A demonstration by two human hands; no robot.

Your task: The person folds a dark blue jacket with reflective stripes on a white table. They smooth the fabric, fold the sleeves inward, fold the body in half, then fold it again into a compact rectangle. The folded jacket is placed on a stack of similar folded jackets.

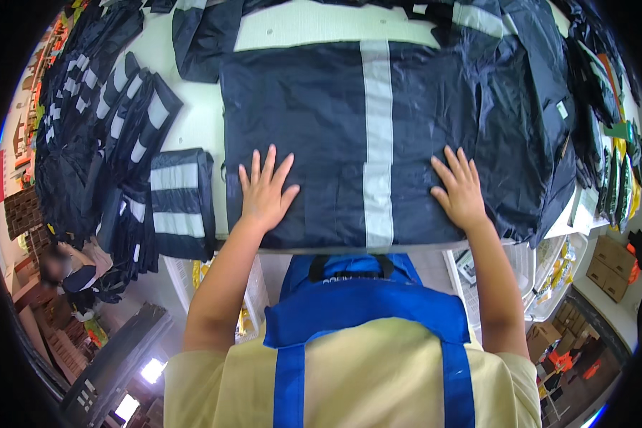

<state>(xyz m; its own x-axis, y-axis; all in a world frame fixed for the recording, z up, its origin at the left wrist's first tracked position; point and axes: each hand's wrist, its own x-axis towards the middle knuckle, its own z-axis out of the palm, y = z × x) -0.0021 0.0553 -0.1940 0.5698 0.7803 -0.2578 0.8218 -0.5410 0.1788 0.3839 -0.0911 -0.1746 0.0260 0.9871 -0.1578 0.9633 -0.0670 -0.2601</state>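
Observation:
A dark navy rain jacket [299, 100] lies spread sideways before me, with a pale reflective band [378, 128] running across its body from far to near. My left hand [265, 192] rests flat on the jacket's left part, fingers spread, close to the near edge. To the right of the band, my right hand [461, 187] also lies flat on the cloth with its fingers apart. Neither hand grips anything. One sleeve [203, 46] extends away at the far left. The right part of the jacket is wrinkled and bunched.
Left of the jacket sits a folded navy garment [182, 192] with two reflective bands. Beyond it, more dark striped garments [85, 150] are heaped. Packaged items [613, 185] stand at the right. White baskets [556, 271] are below the white table [307, 25]. A person [82, 267] is at far left.

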